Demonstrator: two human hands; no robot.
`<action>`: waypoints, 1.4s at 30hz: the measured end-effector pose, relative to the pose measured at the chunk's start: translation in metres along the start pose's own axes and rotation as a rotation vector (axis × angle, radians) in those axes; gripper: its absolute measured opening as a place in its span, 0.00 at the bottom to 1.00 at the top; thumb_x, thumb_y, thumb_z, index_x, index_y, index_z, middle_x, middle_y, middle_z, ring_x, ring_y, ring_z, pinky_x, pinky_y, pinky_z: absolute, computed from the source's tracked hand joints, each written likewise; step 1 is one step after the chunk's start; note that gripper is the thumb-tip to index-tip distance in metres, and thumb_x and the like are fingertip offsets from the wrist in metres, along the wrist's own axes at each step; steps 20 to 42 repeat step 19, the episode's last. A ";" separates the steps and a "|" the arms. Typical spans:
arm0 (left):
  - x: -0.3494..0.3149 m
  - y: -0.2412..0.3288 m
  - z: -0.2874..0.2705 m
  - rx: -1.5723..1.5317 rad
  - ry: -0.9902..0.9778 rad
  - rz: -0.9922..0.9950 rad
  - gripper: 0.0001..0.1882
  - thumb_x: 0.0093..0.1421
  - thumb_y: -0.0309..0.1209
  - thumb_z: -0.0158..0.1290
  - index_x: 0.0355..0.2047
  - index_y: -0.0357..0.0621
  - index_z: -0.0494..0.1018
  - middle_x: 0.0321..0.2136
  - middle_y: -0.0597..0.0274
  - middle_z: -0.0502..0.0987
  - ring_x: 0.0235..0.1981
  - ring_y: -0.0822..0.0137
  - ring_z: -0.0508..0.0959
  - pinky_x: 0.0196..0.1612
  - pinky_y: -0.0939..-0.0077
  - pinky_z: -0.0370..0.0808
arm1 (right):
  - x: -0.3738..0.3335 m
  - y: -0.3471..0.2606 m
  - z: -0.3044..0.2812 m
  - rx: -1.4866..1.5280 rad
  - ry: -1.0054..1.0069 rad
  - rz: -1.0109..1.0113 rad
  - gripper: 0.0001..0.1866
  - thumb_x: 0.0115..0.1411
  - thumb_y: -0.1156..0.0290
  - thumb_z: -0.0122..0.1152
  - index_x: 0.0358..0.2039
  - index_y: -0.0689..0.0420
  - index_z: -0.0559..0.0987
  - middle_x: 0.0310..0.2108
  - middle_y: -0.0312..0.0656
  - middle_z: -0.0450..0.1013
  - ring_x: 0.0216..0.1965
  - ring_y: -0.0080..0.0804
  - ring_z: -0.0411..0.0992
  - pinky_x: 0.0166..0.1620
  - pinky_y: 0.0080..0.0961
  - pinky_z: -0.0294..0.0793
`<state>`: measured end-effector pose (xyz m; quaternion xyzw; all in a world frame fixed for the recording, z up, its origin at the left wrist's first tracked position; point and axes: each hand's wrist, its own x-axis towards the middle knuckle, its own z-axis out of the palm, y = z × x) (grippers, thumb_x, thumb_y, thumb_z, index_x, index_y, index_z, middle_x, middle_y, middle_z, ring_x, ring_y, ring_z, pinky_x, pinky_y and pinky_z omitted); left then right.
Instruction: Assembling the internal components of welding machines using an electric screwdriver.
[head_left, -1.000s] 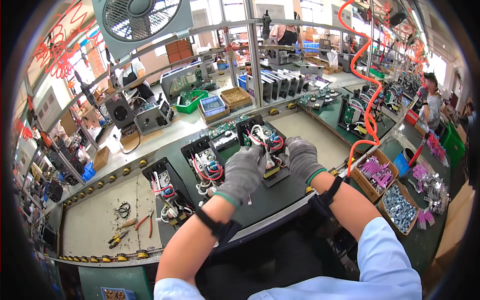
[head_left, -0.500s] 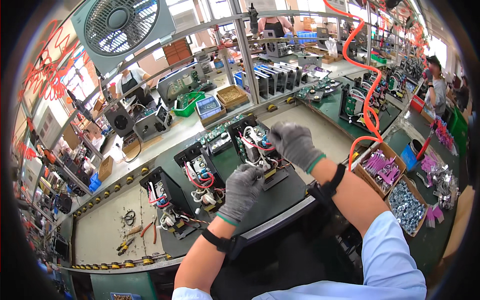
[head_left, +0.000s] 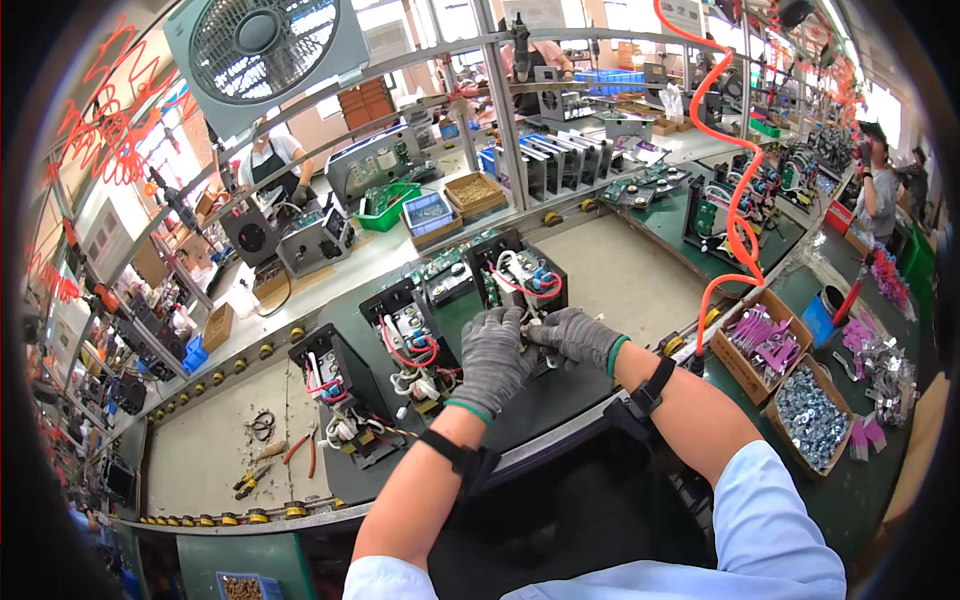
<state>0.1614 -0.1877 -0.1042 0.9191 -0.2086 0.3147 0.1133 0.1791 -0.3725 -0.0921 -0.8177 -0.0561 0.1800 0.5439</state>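
Observation:
Both of my hands, in grey knit gloves with green cuffs, meet low at the front of the rightmost open electronic unit (head_left: 525, 270). This unit has a black housing, with red and white wires and a blue part inside. My left hand (head_left: 493, 362) is closed, its fingertips pinched at the unit's white wires. Against those fingertips, the fingers of my right hand (head_left: 578, 338) are curled in too. Whatever they grip is hidden by the gloves. Just left of my left hand stands a second such unit (head_left: 405, 335), and further left a third (head_left: 340, 380).
A green board (head_left: 440, 445) lies under the units on the line. Pliers (head_left: 250, 482) and cutters (head_left: 303, 447) lie at left. On the right are boxes of purple parts (head_left: 765, 345) and metal fasteners (head_left: 812, 415). An orange coiled hose (head_left: 735, 200) hangs down nearby. A fan (head_left: 260, 45) is mounted overhead.
My right hand has come down and toward me from above the rightmost unit to meet my left hand. My left hand has shifted slightly right and up to that unit's front.

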 end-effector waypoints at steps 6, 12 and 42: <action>0.025 0.001 0.020 0.340 -0.322 0.279 0.20 0.60 0.40 0.58 0.51 0.48 0.79 0.46 0.56 0.81 0.55 0.55 0.77 0.59 0.54 0.69 | 0.006 0.001 -0.005 -1.012 0.044 -0.325 0.16 0.66 0.57 0.58 0.46 0.53 0.83 0.39 0.51 0.83 0.45 0.49 0.82 0.51 0.46 0.80; -0.001 0.005 0.042 0.604 -0.203 0.372 0.25 0.61 0.41 0.55 0.54 0.39 0.77 0.51 0.52 0.80 0.58 0.52 0.75 0.64 0.51 0.67 | 0.007 0.037 0.016 -1.071 0.270 -0.316 0.15 0.67 0.65 0.55 0.51 0.53 0.81 0.41 0.53 0.82 0.43 0.47 0.83 0.46 0.47 0.82; 0.007 -0.025 0.063 0.313 -0.300 0.251 0.32 0.55 0.47 0.62 0.58 0.47 0.77 0.54 0.55 0.78 0.61 0.51 0.75 0.64 0.53 0.67 | 0.011 0.060 0.026 -0.894 0.431 -0.399 0.22 0.63 0.54 0.68 0.55 0.48 0.81 0.47 0.48 0.82 0.47 0.50 0.81 0.55 0.43 0.79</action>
